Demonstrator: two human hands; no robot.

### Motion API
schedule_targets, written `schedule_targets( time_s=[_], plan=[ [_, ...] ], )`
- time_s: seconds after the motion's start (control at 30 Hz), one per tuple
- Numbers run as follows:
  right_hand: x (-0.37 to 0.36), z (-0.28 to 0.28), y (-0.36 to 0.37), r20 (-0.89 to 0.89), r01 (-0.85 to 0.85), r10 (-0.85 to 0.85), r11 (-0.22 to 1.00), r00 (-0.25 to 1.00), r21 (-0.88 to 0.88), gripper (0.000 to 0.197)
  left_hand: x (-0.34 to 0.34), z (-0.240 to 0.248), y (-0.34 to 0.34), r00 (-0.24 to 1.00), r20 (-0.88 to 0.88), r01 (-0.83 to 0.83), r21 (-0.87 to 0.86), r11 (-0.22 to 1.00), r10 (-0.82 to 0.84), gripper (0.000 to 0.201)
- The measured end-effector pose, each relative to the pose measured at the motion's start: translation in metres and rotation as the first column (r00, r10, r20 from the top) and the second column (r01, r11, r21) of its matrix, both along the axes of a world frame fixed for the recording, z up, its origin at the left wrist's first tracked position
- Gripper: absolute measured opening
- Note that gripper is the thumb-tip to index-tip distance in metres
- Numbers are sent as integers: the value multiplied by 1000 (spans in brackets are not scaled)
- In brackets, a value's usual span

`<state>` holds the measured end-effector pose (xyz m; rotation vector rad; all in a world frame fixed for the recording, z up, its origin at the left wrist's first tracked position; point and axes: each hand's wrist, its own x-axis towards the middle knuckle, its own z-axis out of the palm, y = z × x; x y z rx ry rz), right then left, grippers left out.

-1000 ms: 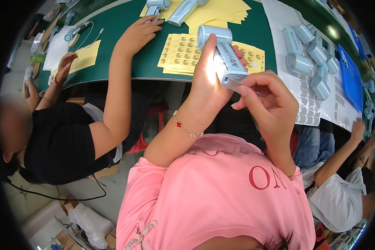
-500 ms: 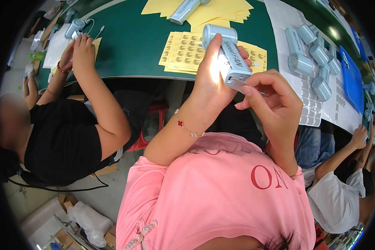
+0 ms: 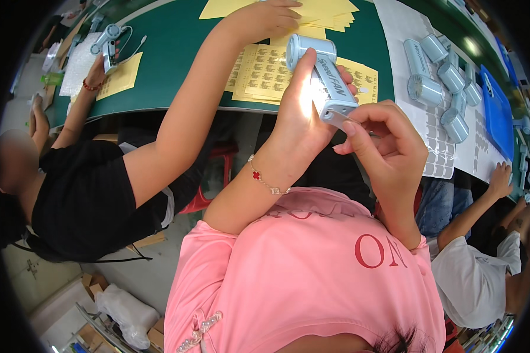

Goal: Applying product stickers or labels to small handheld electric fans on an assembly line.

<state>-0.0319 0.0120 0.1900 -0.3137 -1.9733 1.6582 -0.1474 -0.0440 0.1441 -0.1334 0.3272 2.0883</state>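
My left hand (image 3: 300, 112) is wrapped round a light blue handheld fan (image 3: 337, 88), its round head up and away from me, its handle end toward me. Bright light glares on the side of the handle by my palm. At the handle end, my right hand (image 3: 388, 132) pinches a thin translucent strip (image 3: 339, 119) between thumb and forefinger. The strip touches or lies very close to the fan's end face; which one I cannot tell. The other right-hand fingers are curled in.
Under the fan are yellow sticker sheets (image 3: 265, 73) on the green table (image 3: 165, 65). Several blue fans (image 3: 427, 88) lie at right on white sheets, beside a blue tray (image 3: 497, 112). A co-worker's arm (image 3: 188, 112) reaches in from the left, its hand over more yellow sheets (image 3: 330, 15).
My hands and the fan have barely moved. The co-worker at left has stretched one arm across to the far yellow sheets, where a fan showed before. A person's hand at right has shifted lower.
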Motion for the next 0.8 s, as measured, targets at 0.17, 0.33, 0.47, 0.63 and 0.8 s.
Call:
schedule_targets(
  time_s=[0.17,0.33,0.47,0.63,0.8],
  plan=[
    [-1,-5,-1,-15,7,-7,1000,1000,14,9,1,-4,-1,1000,-18,-12,-15,1000,12,33],
    [1,-7,-1,5,27,-27,1000,1000,13,10,4,-5,-1,1000,13,-11,-1,1000,11,34],
    [1,-10,-2,3,54,-54,998,999,36,7,6,-3,0,999,42,-18,-10,1000,18,33],
    [1,-8,-5,-8,64,-63,998,998,20,6,7,-3,-1,999,44,-4,11,1000,4,33],
    [1,-11,-5,-37,77,-78,997,996,-24,6,9,-3,0,999,40,-23,3,1000,23,33]
  ],
)
